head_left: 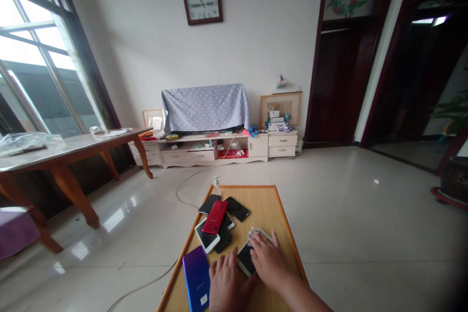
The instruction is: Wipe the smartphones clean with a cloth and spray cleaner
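On a low wooden table [270,204] lies a pile of phones, with a red phone [215,216] on top, a white phone [206,239] under it and black ones around. A blue-purple phone [196,277] lies face down at the near left. My left hand [225,285] rests flat beside it, touching the edge of a black phone [245,258]. My right hand [268,259] presses a pale cloth [255,232] onto that black phone.
A small spray bottle [217,185] stands at the table's far end. A white cable [183,190] trails over the tiled floor. A long wooden table [73,148] stands left by the window; a TV cabinet [219,148] with a cloth-covered screen lines the far wall. Dark doors are at right.
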`<control>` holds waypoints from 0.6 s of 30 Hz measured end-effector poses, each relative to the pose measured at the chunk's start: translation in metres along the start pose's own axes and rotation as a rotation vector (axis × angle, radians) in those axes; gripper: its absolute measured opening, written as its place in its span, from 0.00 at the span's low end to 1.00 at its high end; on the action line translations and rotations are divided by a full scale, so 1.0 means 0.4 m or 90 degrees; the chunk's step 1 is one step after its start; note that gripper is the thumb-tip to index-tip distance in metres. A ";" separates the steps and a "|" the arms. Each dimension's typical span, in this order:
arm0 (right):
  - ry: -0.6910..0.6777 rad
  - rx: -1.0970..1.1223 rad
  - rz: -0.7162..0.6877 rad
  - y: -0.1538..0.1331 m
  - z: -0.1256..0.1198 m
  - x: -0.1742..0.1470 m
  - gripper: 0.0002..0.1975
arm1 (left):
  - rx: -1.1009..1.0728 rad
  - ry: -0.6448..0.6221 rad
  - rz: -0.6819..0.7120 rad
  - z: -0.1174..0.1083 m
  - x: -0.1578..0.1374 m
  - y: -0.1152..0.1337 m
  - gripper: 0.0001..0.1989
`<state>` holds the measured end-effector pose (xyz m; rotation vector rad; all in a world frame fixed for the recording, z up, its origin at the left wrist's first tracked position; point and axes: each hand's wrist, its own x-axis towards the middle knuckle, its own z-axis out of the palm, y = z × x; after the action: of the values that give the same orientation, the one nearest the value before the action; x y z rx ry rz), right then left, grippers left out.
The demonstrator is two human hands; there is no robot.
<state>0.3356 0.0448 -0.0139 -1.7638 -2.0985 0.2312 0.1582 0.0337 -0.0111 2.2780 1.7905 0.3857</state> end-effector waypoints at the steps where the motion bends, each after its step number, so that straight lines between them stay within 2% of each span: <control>1: -0.007 0.014 -0.044 -0.014 0.012 -0.009 0.24 | 0.005 0.006 0.007 0.004 0.000 -0.002 0.35; 4: -0.023 0.036 -0.119 -0.038 0.027 -0.025 0.24 | 0.023 0.023 0.008 0.006 -0.002 0.004 0.32; 9: 0.004 0.007 0.021 0.009 -0.037 -0.011 0.24 | 0.042 -0.029 -0.022 -0.036 -0.012 0.032 0.37; 11: 0.005 -0.003 0.039 0.017 -0.051 -0.016 0.25 | 0.054 -0.065 -0.021 -0.051 -0.012 0.033 0.36; 14: -0.014 0.033 -0.004 -0.015 -0.032 -0.043 0.25 | 0.066 -0.097 -0.010 -0.054 -0.010 0.021 0.33; 18: -0.102 0.082 -0.094 -0.061 -0.005 -0.081 0.25 | 0.059 -0.098 -0.024 -0.043 -0.013 0.004 0.27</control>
<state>0.3187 0.0083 -0.0090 -1.5546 -2.2580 0.4696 0.1525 0.0283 0.0054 2.2628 1.8045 0.1188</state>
